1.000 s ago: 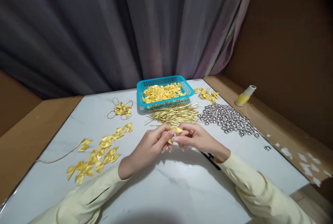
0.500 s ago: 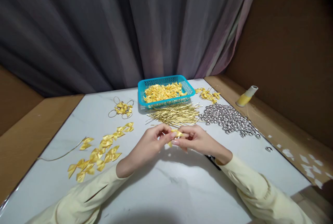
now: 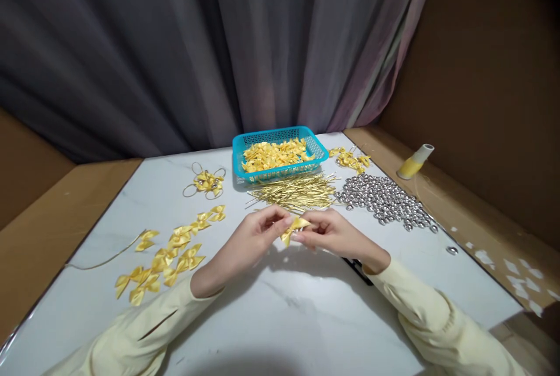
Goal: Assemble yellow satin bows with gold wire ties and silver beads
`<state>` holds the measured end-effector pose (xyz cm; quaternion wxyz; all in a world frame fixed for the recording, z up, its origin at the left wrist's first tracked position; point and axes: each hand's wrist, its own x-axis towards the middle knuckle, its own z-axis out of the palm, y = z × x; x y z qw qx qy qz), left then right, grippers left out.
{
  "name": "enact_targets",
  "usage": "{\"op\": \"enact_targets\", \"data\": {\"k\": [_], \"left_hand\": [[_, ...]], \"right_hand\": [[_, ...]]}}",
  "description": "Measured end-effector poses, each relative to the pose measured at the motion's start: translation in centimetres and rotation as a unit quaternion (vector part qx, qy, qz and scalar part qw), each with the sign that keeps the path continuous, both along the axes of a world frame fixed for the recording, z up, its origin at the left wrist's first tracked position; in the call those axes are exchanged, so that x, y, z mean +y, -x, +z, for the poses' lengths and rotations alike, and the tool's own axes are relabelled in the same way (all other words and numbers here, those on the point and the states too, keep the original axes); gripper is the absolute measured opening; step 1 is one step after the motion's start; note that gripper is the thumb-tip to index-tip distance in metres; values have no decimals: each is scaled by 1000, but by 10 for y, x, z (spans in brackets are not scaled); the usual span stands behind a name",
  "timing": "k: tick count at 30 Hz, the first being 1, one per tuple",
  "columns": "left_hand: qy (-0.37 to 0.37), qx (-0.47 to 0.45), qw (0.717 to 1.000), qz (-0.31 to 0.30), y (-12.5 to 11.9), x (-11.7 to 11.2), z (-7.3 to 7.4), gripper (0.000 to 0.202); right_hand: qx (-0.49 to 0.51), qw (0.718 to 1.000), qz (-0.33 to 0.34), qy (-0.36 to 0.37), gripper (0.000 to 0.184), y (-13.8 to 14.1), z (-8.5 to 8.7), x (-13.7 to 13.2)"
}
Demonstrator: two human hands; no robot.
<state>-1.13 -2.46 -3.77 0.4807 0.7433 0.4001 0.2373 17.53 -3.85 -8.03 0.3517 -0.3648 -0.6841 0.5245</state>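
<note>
Between my two hands is a yellow ribbon bow point(image 3: 292, 231), raised just above the white tabletop. My left hand point(image 3: 266, 230) pinches its left side between thumb and fingers. From the other side my right hand point(image 3: 321, 230) grips the bow's lower right part, and a small shiny spot shows near that thumb. Just beyond the hands lies a heap of gold twist ties point(image 3: 295, 191). Further back, a blue basket point(image 3: 237, 160) holds many yellow bows point(image 3: 275, 155).
Loose yellow bows point(image 3: 164, 259) and a gold cord point(image 3: 109, 265) lie at the left, near bows with wire loops point(image 3: 207, 182). Silver beads point(image 3: 385, 198) spread on the right, beside a thread spool point(image 3: 415, 161). A black object point(image 3: 359, 271) lies partly under my right wrist.
My left thumb and fingers have shifted slightly left and up, so more of the bow shows between the hands. The right hand has barely moved.
</note>
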Motion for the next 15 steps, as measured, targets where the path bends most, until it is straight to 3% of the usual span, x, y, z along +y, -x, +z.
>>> {"op": "enact_targets", "data": {"k": [4, 15], "left_hand": [[-26, 32, 999, 12, 1, 1, 2, 32], [-100, 85, 991, -30, 0, -4, 0, 27]], "right_hand": [[2, 1000, -18, 14, 26, 0, 0, 0], [-4, 1000, 4, 14, 26, 0, 1, 0]]}}
